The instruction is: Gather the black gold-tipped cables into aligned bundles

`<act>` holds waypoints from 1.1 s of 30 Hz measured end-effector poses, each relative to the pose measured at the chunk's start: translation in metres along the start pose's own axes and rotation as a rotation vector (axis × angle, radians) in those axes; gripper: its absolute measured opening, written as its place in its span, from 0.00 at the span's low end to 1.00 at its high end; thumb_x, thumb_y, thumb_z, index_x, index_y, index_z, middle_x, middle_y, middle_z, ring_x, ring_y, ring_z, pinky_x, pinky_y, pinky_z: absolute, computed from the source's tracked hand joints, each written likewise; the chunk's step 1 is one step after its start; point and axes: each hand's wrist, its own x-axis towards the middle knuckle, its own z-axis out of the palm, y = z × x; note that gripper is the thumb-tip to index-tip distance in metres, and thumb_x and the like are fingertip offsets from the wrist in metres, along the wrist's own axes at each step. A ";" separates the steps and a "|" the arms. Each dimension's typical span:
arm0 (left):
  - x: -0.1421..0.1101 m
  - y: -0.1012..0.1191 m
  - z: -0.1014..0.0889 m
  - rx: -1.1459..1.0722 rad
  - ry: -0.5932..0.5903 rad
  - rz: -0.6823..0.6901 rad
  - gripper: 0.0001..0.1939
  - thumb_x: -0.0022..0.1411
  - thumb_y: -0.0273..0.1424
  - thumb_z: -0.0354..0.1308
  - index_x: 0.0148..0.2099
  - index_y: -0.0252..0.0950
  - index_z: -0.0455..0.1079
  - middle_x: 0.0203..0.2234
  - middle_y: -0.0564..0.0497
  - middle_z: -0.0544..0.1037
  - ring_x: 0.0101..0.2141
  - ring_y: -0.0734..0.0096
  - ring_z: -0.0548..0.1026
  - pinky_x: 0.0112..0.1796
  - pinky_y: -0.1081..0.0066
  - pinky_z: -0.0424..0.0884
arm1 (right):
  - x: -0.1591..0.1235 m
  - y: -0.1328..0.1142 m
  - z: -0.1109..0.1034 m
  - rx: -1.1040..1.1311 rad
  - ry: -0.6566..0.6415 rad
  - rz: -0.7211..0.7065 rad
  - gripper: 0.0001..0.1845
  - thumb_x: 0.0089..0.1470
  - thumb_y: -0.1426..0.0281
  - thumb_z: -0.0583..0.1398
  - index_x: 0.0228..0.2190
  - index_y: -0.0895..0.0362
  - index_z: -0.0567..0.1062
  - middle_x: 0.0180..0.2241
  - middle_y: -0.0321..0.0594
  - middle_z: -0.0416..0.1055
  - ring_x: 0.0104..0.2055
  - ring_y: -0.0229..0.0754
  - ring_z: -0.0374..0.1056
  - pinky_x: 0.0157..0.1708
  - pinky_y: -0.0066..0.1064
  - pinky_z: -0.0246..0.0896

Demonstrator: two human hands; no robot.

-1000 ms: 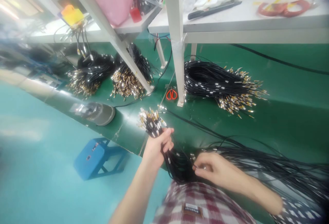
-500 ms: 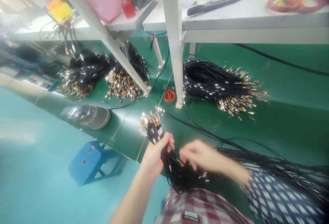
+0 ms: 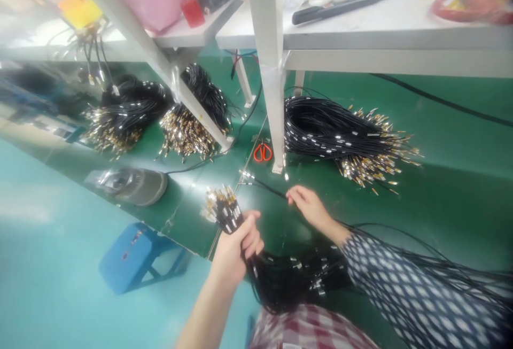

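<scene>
A bundle of thin black cables (image 3: pixel 276 279) with gold-coloured connector ends is gripped in my left hand (image 3: pixel 236 247), the connectors (image 3: pixel 219 204) pointing up and to the left. Below that hand the cables curve down and right in front of the checked apron. My right hand (image 3: pixel 310 207) is closed in a pinch on a black cable. A small metal cable tip (image 3: pixel 286 174) stands just above its fingertips. Loose cable ends (image 3: pixel 247 176) lie on the green mat to the left of this hand, their cables running toward it.
Orange-handled scissors (image 3: pixel 262 151) lie by a white table leg (image 3: pixel 272 98). Behind are several heaped cable bundles (image 3: pixel 332 124). A grey handheld appliance (image 3: pixel 144 186) sits left, near a blue stool (image 3: pixel 128 258). A white shelf (image 3: pixel 360 39) spans the back.
My right hand has moved up and away from the held bundle to the loose cables on the mat. My left hand keeps the bundle, slightly lower and further left.
</scene>
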 end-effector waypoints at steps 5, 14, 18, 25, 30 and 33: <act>-0.003 -0.003 0.017 0.062 -0.126 -0.052 0.20 0.56 0.34 0.65 0.49 0.30 0.69 0.13 0.64 0.55 0.14 0.83 0.52 0.20 0.75 0.51 | -0.088 -0.026 -0.015 0.224 -0.269 -0.143 0.20 0.62 0.57 0.52 0.26 0.56 0.70 0.21 0.32 0.66 0.26 0.34 0.61 0.31 0.27 0.56; -0.021 -0.010 0.028 0.121 -0.115 -0.030 0.18 0.52 0.36 0.68 0.41 0.28 0.73 0.11 0.63 0.55 0.13 0.84 0.53 0.20 0.75 0.53 | -0.121 -0.059 -0.014 0.415 -0.401 -0.013 0.23 0.59 0.52 0.54 0.27 0.58 0.69 0.17 0.29 0.61 0.21 0.32 0.55 0.26 0.27 0.51; -0.023 -0.011 0.023 0.083 -0.074 -0.045 0.16 0.47 0.33 0.70 0.34 0.29 0.72 0.10 0.64 0.57 0.13 0.85 0.54 0.20 0.75 0.54 | -0.121 -0.065 -0.013 0.249 -0.384 -0.030 0.20 0.60 0.54 0.54 0.30 0.58 0.73 0.22 0.34 0.70 0.23 0.33 0.59 0.26 0.27 0.53; -0.023 -0.009 0.020 0.051 -0.051 -0.011 0.15 0.45 0.32 0.72 0.30 0.30 0.70 0.10 0.63 0.57 0.12 0.86 0.54 0.19 0.77 0.52 | -0.116 -0.059 -0.007 -0.254 -0.096 -0.334 0.17 0.63 0.60 0.52 0.30 0.55 0.75 0.30 0.37 0.73 0.31 0.36 0.66 0.32 0.28 0.58; -0.018 -0.006 0.011 -0.019 -0.020 -0.032 0.14 0.46 0.31 0.71 0.31 0.29 0.71 0.10 0.64 0.56 0.12 0.87 0.52 0.19 0.78 0.52 | -0.129 -0.009 -0.033 -0.532 -0.166 -0.378 0.14 0.61 0.61 0.54 0.38 0.53 0.77 0.41 0.40 0.75 0.32 0.37 0.69 0.34 0.29 0.61; -0.017 -0.007 0.012 -0.010 -0.043 -0.047 0.14 0.46 0.31 0.71 0.31 0.28 0.72 0.10 0.64 0.55 0.12 0.87 0.53 0.19 0.78 0.52 | -0.126 -0.018 -0.032 -0.451 -0.201 -0.331 0.16 0.60 0.59 0.56 0.45 0.52 0.74 0.45 0.41 0.74 0.28 0.34 0.67 0.32 0.28 0.61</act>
